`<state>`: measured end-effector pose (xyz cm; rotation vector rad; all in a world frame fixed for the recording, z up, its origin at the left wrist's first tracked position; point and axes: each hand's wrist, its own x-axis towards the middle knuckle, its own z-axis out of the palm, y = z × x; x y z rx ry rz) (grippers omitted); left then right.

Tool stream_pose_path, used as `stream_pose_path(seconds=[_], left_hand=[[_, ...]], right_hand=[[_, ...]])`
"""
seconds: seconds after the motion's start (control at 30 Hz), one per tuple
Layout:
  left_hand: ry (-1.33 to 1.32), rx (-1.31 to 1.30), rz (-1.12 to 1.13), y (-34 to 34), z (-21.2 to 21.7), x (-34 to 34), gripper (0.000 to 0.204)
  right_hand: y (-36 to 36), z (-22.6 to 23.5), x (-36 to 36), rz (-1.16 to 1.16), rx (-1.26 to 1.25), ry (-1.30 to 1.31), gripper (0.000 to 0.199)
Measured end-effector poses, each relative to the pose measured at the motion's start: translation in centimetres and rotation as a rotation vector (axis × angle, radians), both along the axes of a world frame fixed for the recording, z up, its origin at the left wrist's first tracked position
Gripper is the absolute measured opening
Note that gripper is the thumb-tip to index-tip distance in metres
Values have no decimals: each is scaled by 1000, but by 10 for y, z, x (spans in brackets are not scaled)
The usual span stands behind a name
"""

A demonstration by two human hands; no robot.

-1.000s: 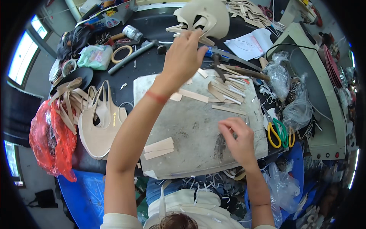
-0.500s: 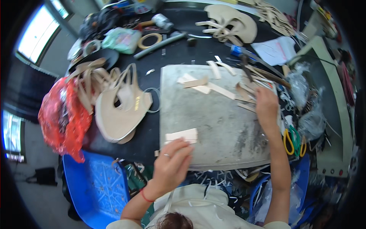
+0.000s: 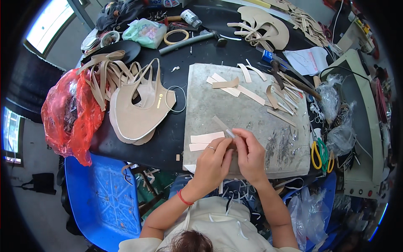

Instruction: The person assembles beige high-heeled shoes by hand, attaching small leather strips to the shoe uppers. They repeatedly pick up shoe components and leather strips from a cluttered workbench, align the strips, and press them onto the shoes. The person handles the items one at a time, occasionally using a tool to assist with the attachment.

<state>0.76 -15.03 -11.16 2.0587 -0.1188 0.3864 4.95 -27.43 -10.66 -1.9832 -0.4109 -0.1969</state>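
Above the lower part of the grey board, my two hands meet fingertip to fingertip. A thin pale strip, partly see-through at its far end, sticks out from between them. My right hand pinches it near its white end. My left hand has its fingers closed against the same end; what exactly they grip is hidden. Two pale pink leather strips lie flat beside my left fingertips. Farther up the board several beige strips lie scattered, with a bundle of narrow strips at its right.
Beige cut-out shoe uppers and a red plastic bag lie left of the board. A hammer is beyond it. Yellow-handled scissors stand at the right edge. Below the table, a blue bin stands at lower left.
My right hand has come from the strip bundle at the right to the lower middle, bringing a thin strip. My left hand has left the pink strips and moved right to meet it.
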Motion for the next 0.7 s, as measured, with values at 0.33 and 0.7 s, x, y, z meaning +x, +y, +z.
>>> stream_pose_path(seconds=[0.33, 0.7], left_hand=[[96, -143, -126, -1, 7, -5, 31], [417, -680, -276, -20, 17, 20, 16]], right_hand=[[-29, 4, -14, -206, -46, 35, 20], [-49, 32, -24, -111, 11, 20, 16]])
